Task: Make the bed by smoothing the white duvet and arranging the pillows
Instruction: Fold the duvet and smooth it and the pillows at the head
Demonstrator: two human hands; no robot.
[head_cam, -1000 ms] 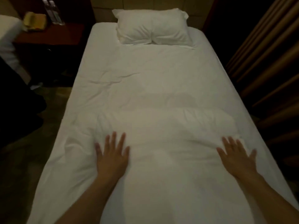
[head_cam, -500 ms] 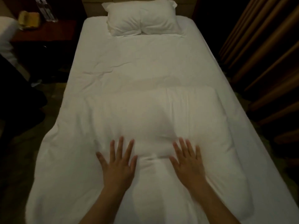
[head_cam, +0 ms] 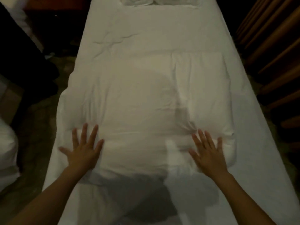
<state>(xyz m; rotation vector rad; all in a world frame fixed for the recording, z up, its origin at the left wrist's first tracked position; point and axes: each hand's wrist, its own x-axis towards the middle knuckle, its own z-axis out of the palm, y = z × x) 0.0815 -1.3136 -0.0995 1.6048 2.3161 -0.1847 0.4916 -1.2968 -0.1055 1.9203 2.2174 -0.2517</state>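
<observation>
A white duvet [head_cam: 146, 88] covers a narrow bed, with a thicker padded stretch over the middle and creases at the upper left. My left hand [head_cam: 83, 150] lies flat on the duvet near its left edge, fingers spread. On the right side of the padded part, my right hand [head_cam: 207, 153] presses flat, fingers apart. The lower edge of a white pillow [head_cam: 155, 1] shows at the top of the frame, at the head of the bed. My shadow falls on the duvet between my arms.
Brown curtains [head_cam: 276, 54] hang close along the bed's right side. Dark floor [head_cam: 40, 127] runs along the left, with white bedding [head_cam: 7, 151] of another bed at the far left edge. The room is dim.
Both hands have slid apart from the middle of the duvet toward its sides. The view has dropped and moved closer, so most of the pillow and the nightstand are out of frame.
</observation>
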